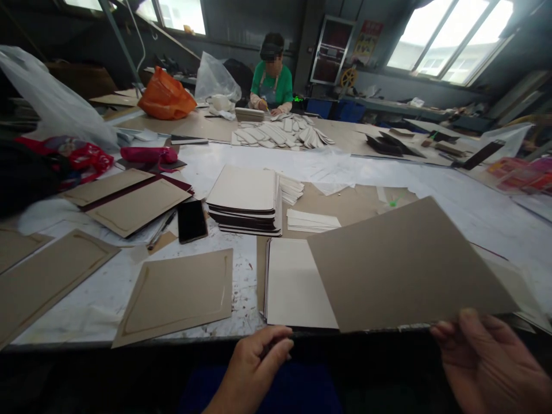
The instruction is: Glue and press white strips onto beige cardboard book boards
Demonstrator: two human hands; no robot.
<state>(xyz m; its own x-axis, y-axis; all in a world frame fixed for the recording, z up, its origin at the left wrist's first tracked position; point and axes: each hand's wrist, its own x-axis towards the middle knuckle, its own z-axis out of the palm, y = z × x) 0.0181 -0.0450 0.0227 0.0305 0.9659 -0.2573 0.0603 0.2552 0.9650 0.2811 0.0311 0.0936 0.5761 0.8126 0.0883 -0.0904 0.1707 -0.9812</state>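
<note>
My right hand pinches the lower right edge of a large grey-brown cardboard sheet between thumb and fingers. The sheet is tilted, and its left part overlaps a stack of white-faced boards at the table's front edge. Just below that stack is my left hand, its fingers curled and the thumb close to the index finger, with nothing visible in them. To the left lies a cardboard panel with a brownish glue line along its edges. A taller stack of white-faced boards stands behind.
More glue-lined panels lie at the left, near a phone and a pen. White strips sit behind the front stack. Across the table a person in green works behind a pile of pale pieces. An orange bag stands at the back left.
</note>
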